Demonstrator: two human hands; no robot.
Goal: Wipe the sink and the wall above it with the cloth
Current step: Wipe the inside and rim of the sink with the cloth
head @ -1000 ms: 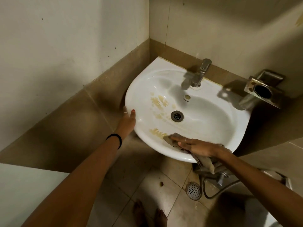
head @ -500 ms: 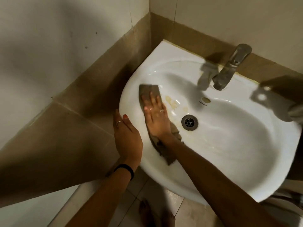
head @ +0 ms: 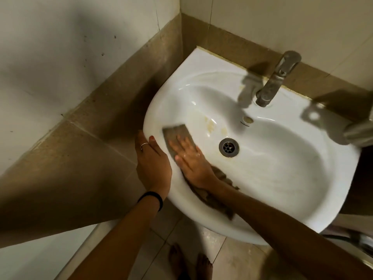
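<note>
In the white sink (head: 282, 178), on the inner slope left of the drain (head: 228, 147): brown cloth (head: 177, 131), flattened under the right hand (head: 191, 158), fingers straight and spread, palm pressing down; rest of the cloth bunched beneath the wrist and trailing toward the front rim. Left of the drain, at the outer edge of the basin: left hand (head: 153, 166) gripping the rim, thumb over the top, fingers wrapped beneath, ring on one finger, dark band (head: 152, 198) on the wrist. Just behind and left of the drain: yellowish stains (head: 212, 126) on the porcelain. Behind the drain, on the back ledge: metal tap (head: 276, 79), overflow hole (head: 247, 119) below it. Behind the tap: brown tile band and pale wall (head: 282, 21).
</note>
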